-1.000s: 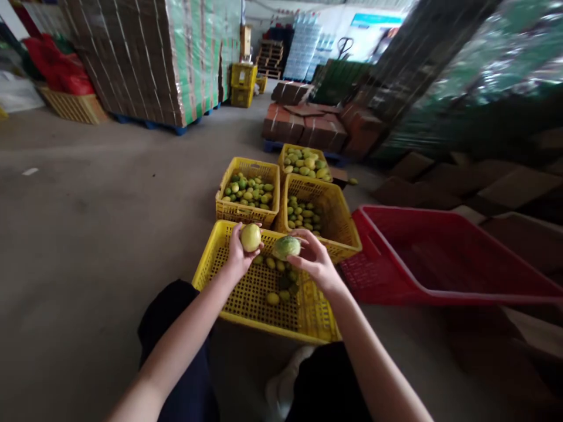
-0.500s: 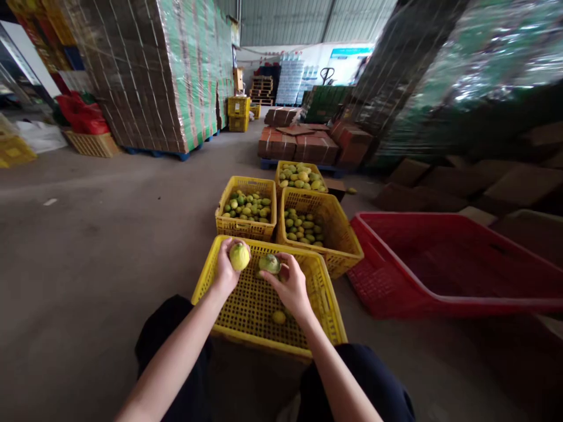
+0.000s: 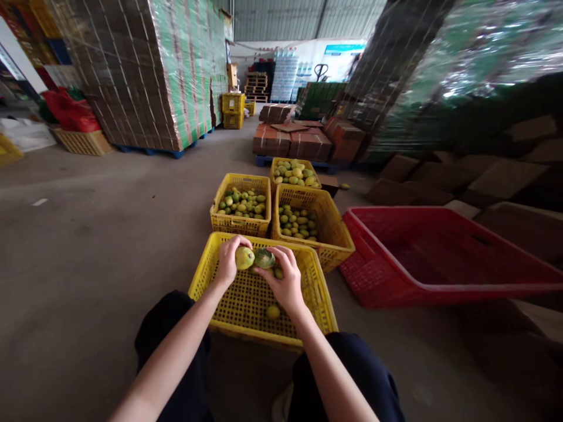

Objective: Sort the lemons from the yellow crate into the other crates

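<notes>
My left hand (image 3: pixel 229 258) is closed around a yellow-green lemon (image 3: pixel 244 258). My right hand (image 3: pixel 285 274) pinches a darker green lemon (image 3: pixel 264 258) with a pale scarred patch, between thumb and fingers. The two fruits are close together, side by side, above the near yellow crate (image 3: pixel 240 310). Inside that crate a yellow lemon (image 3: pixel 273 312) lies on the perforated floor, and more green fruit shows partly behind my right hand.
Beyond stand three yellow crates of fruit: left (image 3: pixel 215 214), right (image 3: pixel 338 234) and back (image 3: pixel 275 161). A large red crate (image 3: pixel 396 287) is at the right. Flat cardboard bundles (image 3: pixel 292 143) lie on a pallet, with tall wrapped stacks (image 3: pixel 132 76) at the left and on the right.
Both hands have come closer together, bringing the two lemons nearly into contact. Each fruit has been turned and shows a different side. The view has shifted slightly.
</notes>
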Tool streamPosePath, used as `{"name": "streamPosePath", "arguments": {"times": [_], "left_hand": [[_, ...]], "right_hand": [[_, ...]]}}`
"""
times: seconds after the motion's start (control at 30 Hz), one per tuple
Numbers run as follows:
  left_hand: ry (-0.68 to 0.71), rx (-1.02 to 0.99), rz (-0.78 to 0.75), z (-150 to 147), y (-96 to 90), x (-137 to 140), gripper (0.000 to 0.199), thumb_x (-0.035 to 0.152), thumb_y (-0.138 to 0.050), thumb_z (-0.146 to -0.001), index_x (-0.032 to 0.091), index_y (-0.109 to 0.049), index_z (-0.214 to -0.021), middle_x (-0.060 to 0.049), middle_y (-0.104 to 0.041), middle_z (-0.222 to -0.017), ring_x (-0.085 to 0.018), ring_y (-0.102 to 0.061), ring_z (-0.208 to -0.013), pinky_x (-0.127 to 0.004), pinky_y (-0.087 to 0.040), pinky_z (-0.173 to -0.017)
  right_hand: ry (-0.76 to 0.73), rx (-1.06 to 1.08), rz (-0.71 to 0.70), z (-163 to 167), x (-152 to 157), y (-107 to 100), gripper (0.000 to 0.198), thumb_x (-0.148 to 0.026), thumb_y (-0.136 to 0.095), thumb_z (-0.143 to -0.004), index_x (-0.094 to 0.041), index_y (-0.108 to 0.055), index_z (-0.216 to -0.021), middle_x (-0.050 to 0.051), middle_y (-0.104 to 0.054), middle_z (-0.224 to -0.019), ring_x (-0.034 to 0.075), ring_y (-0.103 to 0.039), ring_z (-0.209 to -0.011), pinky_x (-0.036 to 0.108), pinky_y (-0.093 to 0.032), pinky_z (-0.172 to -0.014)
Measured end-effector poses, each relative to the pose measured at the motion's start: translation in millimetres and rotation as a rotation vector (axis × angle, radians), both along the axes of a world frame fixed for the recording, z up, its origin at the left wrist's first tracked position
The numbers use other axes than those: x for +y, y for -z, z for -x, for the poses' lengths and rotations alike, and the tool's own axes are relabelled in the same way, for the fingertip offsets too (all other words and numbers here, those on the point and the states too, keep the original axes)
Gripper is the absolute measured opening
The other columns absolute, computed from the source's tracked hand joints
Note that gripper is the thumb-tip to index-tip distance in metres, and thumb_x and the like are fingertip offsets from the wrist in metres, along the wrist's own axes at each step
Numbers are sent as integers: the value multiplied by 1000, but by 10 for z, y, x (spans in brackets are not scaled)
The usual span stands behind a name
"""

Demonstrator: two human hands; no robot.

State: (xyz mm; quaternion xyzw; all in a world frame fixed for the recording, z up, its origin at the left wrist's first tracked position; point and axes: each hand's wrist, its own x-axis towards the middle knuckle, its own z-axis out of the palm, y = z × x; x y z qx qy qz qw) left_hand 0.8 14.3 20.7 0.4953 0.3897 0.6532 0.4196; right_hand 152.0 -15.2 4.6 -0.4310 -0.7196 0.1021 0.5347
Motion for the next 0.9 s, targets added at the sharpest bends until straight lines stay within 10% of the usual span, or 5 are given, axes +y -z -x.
{"name": "streamPosePath", "arguments": {"times": [0.2, 0.4, 0.63, 0.9], "left_hand": [[-17, 68, 9, 10, -41, -33, 47, 50, -38, -87, 21, -62, -59, -4, -62, -63, -19, -57, -65, -30, -45, -69], [-95, 78, 249, -22, 145, 101, 48, 52, -34, -90, 20, -63, -68, -4, -65, -75, -18, -61, -77, -28, -47, -74], [303, -98, 874, -22, -1, 99, 47, 58, -30, -92, 19, -57, -87, 0, -55, -52, -16, -57, -43, -23, -41, -38], [267, -328, 1046, 1, -137, 72, 40, 54, -42, -90, 18, -55, -77, 0, -55, -49, -12, -52, -37, -20, -43, -33]], "right_hand": [[-28, 78, 49, 22, -35, -39, 35, -35, -72, -81, -24, -60, -112, 9, -65, -110, 25, -65, -100, 41, -55, -85], [-58, 451, 558, 86, -5, 23, 39, -52, -66, -81, -24, -50, -104, 2, -67, -88, 14, -63, -57, 28, -53, -50], [-67, 672, 1016, 137, 100, 77, 44, -65, -60, -75, -24, -45, -76, -9, -49, -44, 11, -44, -29, 23, -36, -28], [-168, 773, 1041, 171, 66, 14, 42, -62, -60, -77, -22, -48, -77, -5, -56, -47, 11, -49, -31, 20, -35, -28]]}}
